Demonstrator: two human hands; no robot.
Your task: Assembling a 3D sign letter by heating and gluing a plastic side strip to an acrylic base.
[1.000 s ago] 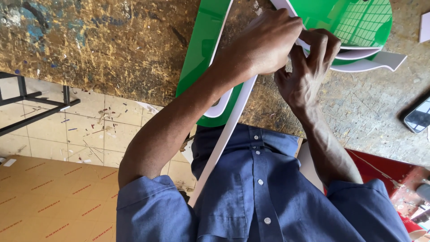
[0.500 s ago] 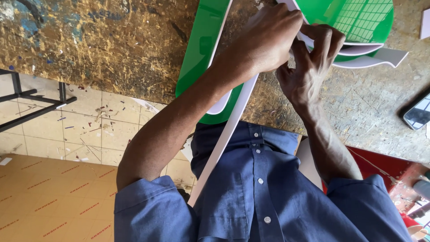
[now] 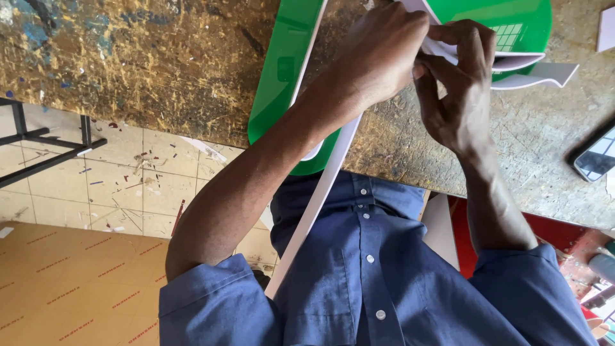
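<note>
A glossy green plastic sheet with rounded corners lies on a worn wooden worktable, and one end overhangs the table's edge toward my body. A long white strip runs along the sheet's edge from my hands down past my blue shirt. My left hand is closed over the strip at the green sheet's edge. Right beside it, my right hand pinches the same white strip, which curls out to the right. My fingers hide the exact point of grip.
A phone lies on the table at the right, with a small white piece at the top right corner. Below the table edge are a littered tiled floor, a black metal frame, a brown board and red items.
Both hands stay clamped on the white strip at the same spot on the green sheet. Only the view shifts slightly.
</note>
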